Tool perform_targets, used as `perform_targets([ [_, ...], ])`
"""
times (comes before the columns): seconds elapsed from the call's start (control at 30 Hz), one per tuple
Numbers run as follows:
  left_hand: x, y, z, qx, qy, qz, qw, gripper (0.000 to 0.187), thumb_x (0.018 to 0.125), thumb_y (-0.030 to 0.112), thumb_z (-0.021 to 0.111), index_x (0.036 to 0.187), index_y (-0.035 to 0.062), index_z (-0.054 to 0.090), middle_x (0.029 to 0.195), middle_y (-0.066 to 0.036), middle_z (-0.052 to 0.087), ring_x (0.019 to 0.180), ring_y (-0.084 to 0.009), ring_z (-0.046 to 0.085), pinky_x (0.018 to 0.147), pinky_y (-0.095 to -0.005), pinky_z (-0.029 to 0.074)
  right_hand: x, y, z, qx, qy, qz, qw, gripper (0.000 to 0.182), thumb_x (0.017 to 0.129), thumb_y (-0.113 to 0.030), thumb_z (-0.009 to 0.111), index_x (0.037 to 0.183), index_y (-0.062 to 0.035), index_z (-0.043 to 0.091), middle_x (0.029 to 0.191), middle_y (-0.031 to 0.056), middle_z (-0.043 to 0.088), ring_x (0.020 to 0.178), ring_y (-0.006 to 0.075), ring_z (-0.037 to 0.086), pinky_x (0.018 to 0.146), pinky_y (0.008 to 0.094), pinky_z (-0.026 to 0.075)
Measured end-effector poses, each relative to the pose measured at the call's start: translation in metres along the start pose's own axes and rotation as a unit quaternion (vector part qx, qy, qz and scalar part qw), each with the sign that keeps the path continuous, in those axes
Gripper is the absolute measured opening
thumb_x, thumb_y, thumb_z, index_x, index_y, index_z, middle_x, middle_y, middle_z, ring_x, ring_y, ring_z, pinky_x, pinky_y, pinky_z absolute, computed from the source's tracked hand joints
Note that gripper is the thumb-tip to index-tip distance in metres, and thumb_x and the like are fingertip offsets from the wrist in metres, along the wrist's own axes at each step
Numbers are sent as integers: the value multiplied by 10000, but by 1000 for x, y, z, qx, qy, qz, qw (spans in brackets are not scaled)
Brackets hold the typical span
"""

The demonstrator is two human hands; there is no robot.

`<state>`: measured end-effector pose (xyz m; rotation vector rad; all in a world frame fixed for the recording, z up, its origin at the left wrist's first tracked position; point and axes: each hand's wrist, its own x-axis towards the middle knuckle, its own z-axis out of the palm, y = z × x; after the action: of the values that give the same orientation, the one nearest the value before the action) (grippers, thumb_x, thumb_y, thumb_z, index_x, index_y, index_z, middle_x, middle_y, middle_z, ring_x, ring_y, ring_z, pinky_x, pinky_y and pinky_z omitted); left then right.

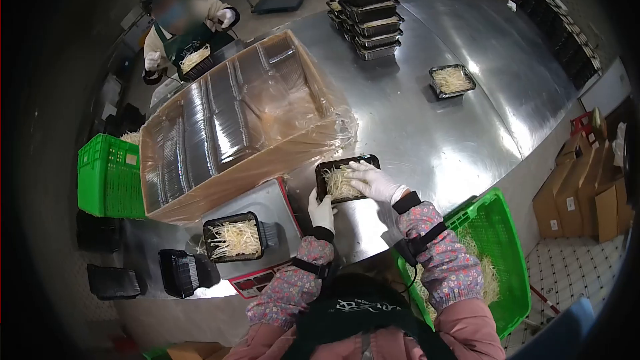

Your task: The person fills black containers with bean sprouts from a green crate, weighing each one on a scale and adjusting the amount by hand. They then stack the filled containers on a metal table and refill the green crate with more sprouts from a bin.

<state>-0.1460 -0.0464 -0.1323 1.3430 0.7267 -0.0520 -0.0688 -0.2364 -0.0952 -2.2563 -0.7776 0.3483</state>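
In front of me a black plastic tray [375,159] of bean sprouts [339,183] rests on the metal table. My left hand [322,212], in a white glove, grips the tray's near left corner. My right hand [375,182], gloved too, lies over the sprouts with its fingers stretched out flat, pressing on their right side. To the left, a second black tray of sprouts [233,237] sits on a grey scale [283,217].
A large carton [220,193] of stacked clear lids stands behind the scale. Filled trays [377,20] are stacked at the back; another filled tray [452,81] sits right. A green crate [513,267] of sprouts is by my right arm. Across the table a person [187,33] handles a tray.
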Motion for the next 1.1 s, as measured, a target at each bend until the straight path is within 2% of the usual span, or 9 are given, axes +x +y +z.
perform_targets([
  [0.13,-11,12,7,272,77,372,884,541,860,47,580,1369,-38,422,1405,-218,453,1359,-350,369,1151,-429,253,-44,-33,-40,147,172,37,973,341,945,-188,563,1252,-47,611,1301,223,568,1240,355,519,1056,386,400],
  [0.2,-15,27,15,310,-35,451,836,529,837,49,590,1343,-32,464,1399,-235,456,1344,-390,380,1138,-442,279,-84,-47,-63,172,261,39,949,304,932,-130,596,1208,-6,629,1204,184,638,1169,293,582,1019,361,433],
  [0.33,-27,28,28,444,-126,499,733,493,836,84,615,1308,-21,517,1404,-227,460,1358,-415,348,1133,-471,269,-201,-43,-90,138,415,124,891,207,921,-55,607,1106,9,674,1045,126,684,955,189,640,870,295,490],
  [0.47,-24,15,14,344,-148,482,792,462,882,33,552,1333,-35,480,1423,-201,449,1382,-377,333,1134,-459,273,-321,3,-59,123,575,273,761,156,916,-26,604,1042,8,690,959,79,696,869,133,642,798,252,495],
  [0.53,-42,29,17,346,-156,469,797,455,892,15,527,1342,-35,473,1432,-193,443,1389,-367,328,1138,-455,268,-369,49,-1,173,535,390,730,245,913,-163,645,1084,9,679,1038,132,695,953,208,660,873,316,503],
  [0.6,-53,35,23,368,-161,479,780,456,899,10,515,1352,-22,473,1435,-182,439,1377,-336,356,1121,-433,302,-398,85,55,88,258,557,784,572,849,-406,699,1244,-4,605,1212,224,625,1160,322,588,1012,412,442],
  [0.8,-86,35,28,322,-217,374,842,448,916,-6,513,1363,12,485,1438,-132,446,1275,-239,475,1031,-351,406,-311,130,133,90,43,575,812,1191,658,-635,761,1519,-53,179,1552,271,173,1405,500,191,1103,596,286],
  [0.9,-98,37,16,327,-216,365,845,474,918,-50,473,1387,10,453,1441,-139,439,1254,-238,499,1057,-361,401,-264,99,157,-32,11,532,846,956,744,-539,728,1477,-85,314,1537,237,243,1397,492,219,1016,714,306],
  [1.1,-107,29,-2,307,-202,327,871,468,926,-75,447,1389,-5,442,1449,-132,431,1250,-230,510,1069,-358,397,-317,121,205,-233,-66,319,916,529,782,-353,683,1267,-175,569,1433,156,405,1321,374,391,972,643,381],
])
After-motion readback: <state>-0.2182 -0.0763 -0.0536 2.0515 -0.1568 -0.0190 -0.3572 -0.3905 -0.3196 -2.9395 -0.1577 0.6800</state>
